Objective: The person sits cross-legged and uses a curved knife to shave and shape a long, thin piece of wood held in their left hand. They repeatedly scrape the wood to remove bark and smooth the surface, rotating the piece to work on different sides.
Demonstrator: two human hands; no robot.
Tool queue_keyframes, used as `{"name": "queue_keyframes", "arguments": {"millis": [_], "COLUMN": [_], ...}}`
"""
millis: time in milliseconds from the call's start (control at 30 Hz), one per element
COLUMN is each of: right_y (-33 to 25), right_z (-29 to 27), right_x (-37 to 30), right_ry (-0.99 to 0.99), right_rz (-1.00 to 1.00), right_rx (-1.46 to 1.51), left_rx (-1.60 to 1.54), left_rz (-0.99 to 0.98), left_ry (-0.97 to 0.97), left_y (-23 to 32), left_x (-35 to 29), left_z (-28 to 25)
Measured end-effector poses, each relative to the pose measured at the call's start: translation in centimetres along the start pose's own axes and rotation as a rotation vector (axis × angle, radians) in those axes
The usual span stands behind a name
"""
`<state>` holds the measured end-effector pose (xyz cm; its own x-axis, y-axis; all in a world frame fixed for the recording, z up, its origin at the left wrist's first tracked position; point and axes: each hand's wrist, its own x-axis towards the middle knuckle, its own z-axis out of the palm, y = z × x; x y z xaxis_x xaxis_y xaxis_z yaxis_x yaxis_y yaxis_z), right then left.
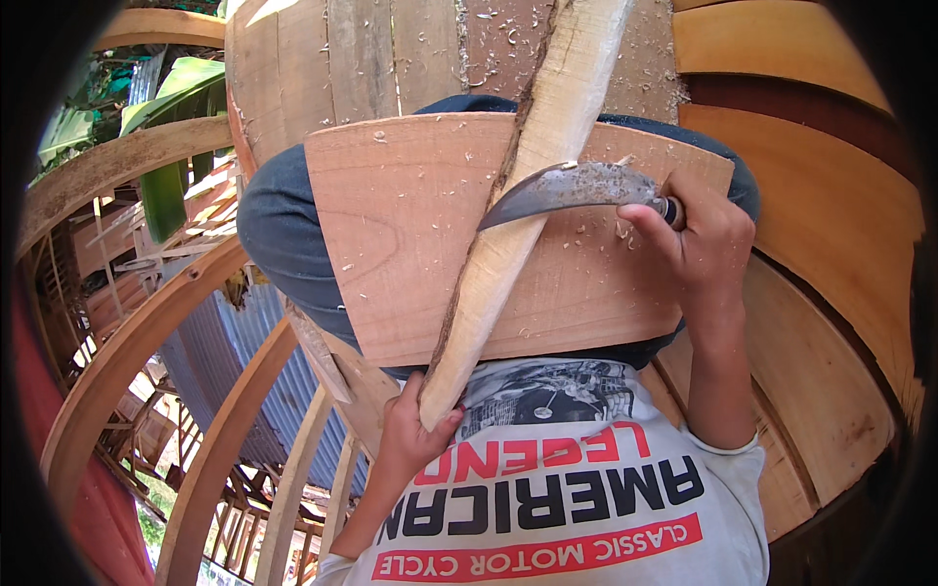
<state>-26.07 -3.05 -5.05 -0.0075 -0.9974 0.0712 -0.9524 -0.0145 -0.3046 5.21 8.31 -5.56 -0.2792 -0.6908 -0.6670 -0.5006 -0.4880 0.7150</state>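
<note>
A long pale strip of wood (498,278) with dark bark along its left edge runs from my body up past the top of the view. My left hand (415,425) is wrapped round its near end. In my right hand (705,225) is the dark handle of a curved knife (586,188), its blade spotted with rust. The blade lies across the wood strip, its tip pointing left; a small curl of wood sits at its upper edge. Beneath both, a flat wooden board (410,239) rests over my crossed legs, scattered with small shavings.
I sit on a plank floor (362,59) strewn with shavings. Curved wooden ribs (220,410) stand along the left, with corrugated sheets (278,342) and green leaves (171,107) beyond them. Broad curved planks (801,166) rise on the right.
</note>
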Motion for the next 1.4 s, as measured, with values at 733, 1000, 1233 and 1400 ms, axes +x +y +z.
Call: {"name": "queue_keyframes", "arguments": {"millis": [733,1000,1233,1400], "right_y": [-1.3,-1.6,6.4,0.5], "right_z": [-0.7,0.4,-1.8,-1.0], "right_x": [-2.8,-2.4,1.7,-1.8], "right_ry": [-0.184,-0.164,0.15,-0.159], "right_rz": [-0.09,-0.132,0.471,-0.01], "right_rx": [0.233,0.095,0.108,0.253], "left_rx": [-0.094,-0.151,-0.156,-0.084], "left_rz": [-0.025,-0.072,-0.07,-0.068], "left_ry": [-0.047,-0.073,-0.101,-0.132], "left_y": [0.7,0.4,0.1,0.4], "left_x": [0.7,0.3,0.1,0.5], "left_z": [-0.3,0.2,-0.1,0.3]}}
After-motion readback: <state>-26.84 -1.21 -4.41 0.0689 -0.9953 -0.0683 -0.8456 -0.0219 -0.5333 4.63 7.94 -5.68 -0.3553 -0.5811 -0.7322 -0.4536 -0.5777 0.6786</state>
